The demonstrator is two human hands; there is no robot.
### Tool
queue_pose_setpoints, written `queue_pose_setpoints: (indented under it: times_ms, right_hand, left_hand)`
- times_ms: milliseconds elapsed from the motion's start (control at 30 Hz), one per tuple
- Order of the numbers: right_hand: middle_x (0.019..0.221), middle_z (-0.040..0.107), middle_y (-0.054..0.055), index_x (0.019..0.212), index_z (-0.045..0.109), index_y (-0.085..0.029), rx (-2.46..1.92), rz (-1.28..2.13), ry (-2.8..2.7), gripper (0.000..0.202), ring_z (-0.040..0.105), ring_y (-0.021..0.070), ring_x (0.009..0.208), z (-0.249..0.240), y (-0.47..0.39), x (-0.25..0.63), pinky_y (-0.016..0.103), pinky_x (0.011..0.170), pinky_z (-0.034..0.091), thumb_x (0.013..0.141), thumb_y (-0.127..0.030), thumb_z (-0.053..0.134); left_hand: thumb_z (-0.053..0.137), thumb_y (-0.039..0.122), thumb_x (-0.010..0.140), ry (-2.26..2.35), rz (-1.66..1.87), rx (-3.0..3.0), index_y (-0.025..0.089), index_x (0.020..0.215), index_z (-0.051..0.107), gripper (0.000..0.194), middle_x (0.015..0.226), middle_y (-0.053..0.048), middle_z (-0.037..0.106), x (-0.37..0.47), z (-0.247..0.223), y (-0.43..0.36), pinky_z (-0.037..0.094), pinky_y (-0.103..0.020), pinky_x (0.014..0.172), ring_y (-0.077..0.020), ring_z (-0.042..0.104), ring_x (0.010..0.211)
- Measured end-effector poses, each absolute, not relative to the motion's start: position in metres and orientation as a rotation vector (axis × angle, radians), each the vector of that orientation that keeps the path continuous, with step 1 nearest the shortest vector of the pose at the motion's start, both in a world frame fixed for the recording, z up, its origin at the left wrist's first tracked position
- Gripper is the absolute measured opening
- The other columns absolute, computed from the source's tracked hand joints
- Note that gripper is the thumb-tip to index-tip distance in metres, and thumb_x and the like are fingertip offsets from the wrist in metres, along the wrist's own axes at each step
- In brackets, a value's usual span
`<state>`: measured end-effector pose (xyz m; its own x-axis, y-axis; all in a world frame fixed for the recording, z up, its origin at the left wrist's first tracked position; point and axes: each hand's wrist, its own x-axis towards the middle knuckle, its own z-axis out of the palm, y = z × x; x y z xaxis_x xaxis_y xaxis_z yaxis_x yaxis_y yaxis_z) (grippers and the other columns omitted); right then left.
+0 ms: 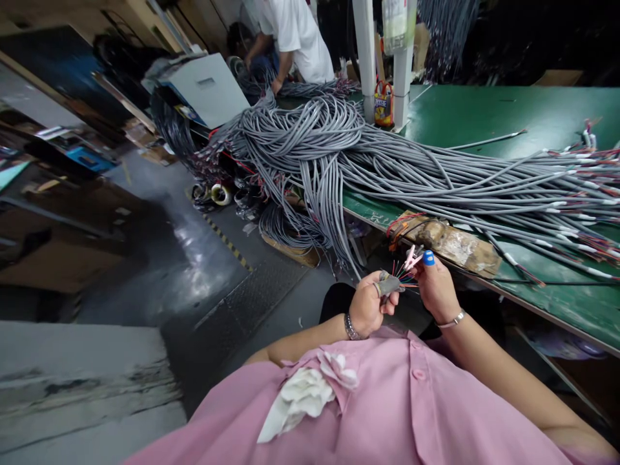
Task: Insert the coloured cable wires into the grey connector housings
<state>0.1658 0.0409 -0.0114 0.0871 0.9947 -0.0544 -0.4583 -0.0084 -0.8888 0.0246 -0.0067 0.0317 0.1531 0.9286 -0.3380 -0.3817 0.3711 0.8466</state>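
Observation:
My left hand (369,305) is closed around the end of a grey cable, low in front of my pink shirt. Dark grey covers wrap some of its fingertips. Out of that grip fan several thin coloured wires (398,274), red, green and dark ones among them. My right hand (436,289) is closed close beside the wires, with a blue cover on its thumb. At its fingertips is a small pink clip-like tool (411,258), which it appears to pinch. The fingers behind the thumb are partly hidden, and the tool's exact kind is unclear.
A large pile of grey cables (310,132) covers much of the green table (484,110) and hangs over its edge. A taped wooden block (455,245) lies at the near edge. Beyond the pile, a person in white (303,39) handles cables beside a pale box (208,90).

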Motion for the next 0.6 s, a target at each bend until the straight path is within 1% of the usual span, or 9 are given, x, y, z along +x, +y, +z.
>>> queue_pose_setpoints:
  times_ms: [133,267,400,533,600]
  right_hand:
    - [0.069,0.062,0.001,0.078,0.066,-0.02,-0.79,1.69,-0.622,0.043,0.052,0.0117,0.056,-0.005,0.044,0.164,0.025,0.053,0.044,0.076,-0.063,0.061]
    - [0.068,0.065,0.002,0.084,0.065,-0.021,-0.718,1.886,-0.498,0.044,0.055,0.0138,0.054,0.004,0.046,0.164,0.028,0.053,0.047,0.072,-0.063,0.065]
    - [0.068,0.067,0.001,0.083,0.066,-0.023,-0.695,1.925,-0.44,0.039,0.056,0.0145,0.053,0.008,0.046,0.165,0.029,0.052,0.048,0.07,-0.059,0.07]
    - [0.065,0.066,0.0,0.079,0.067,-0.022,-0.707,1.856,-0.419,0.033,0.057,0.0142,0.053,0.008,0.047,0.162,0.028,0.051,0.047,0.071,-0.054,0.072]
    - [0.066,0.067,0.0,0.077,0.067,-0.021,-0.714,1.82,-0.4,0.032,0.057,0.0136,0.053,0.007,0.048,0.16,0.027,0.051,0.047,0.071,-0.052,0.073]
  left_hand:
    - [0.062,0.031,0.074,0.978,1.027,0.701,0.016,0.066,0.049,0.021,0.05,0.002,0.056,0.025,0.036,-0.01,0.017,-0.019,0.033,-0.0051,0.041,0.032]
    - [0.064,0.034,0.073,0.981,1.049,0.713,0.016,0.067,0.049,0.024,0.05,0.002,0.056,0.024,0.037,-0.01,0.017,-0.02,0.033,-0.0052,0.041,0.032]
    - [0.066,0.038,0.07,0.966,1.084,0.711,0.017,0.068,0.049,0.027,0.05,0.002,0.056,0.023,0.036,-0.01,0.019,-0.02,0.033,-0.0053,0.041,0.032]
    - [0.067,0.041,0.071,0.951,1.108,0.703,0.017,0.067,0.048,0.031,0.052,0.002,0.056,0.025,0.035,-0.007,0.019,-0.019,0.033,-0.0049,0.041,0.033]
    - [0.067,0.04,0.072,0.965,1.116,0.7,0.016,0.066,0.048,0.03,0.052,0.002,0.056,0.027,0.033,-0.005,0.018,-0.019,0.033,-0.0046,0.041,0.033]
